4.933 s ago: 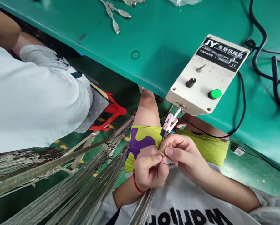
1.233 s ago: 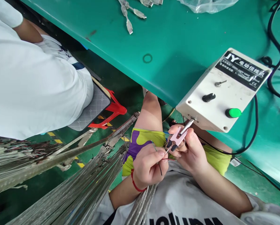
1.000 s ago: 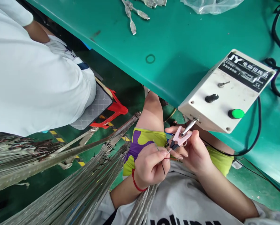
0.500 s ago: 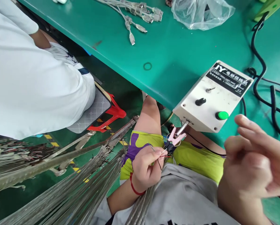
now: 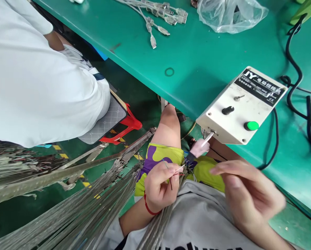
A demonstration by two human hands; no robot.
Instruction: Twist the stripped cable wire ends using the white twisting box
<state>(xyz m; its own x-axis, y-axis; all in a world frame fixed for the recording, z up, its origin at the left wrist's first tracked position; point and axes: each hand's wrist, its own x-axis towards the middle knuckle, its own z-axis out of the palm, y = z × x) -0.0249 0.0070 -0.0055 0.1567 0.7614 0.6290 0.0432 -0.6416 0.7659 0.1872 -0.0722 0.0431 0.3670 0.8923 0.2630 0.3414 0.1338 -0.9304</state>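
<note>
My left hand [image 5: 160,184], a red cord round its wrist, is closed in a pinch on a cable. Thin wires [image 5: 180,168], white, red and dark, fan out past its fingertips. Just beyond them is a pink clip [image 5: 199,148], blurred as if spinning, on the metal shaft [image 5: 207,138] of a white box-shaped wire twisting machine [image 5: 242,104]. The machine has a black knob, a toggle switch and a green button. My right hand [image 5: 251,191] hovers over my lap to the right, thumb and forefinger apart, holding nothing; the other fingers are curled.
Bundles of grey cables [image 5: 100,208] hang over a rail [image 5: 92,166] at lower left. A person in a white shirt [image 5: 48,80] sits on the left. On the green table [image 5: 134,62] lie USB cables [image 5: 160,14], a plastic bag [image 5: 230,15] and a black cord [image 5: 292,66].
My right hand has moved left and down, from beside the machine's green button toward my lap. The pink clip, sharp before, is now blurred. My left hand keeps its pinch.
</note>
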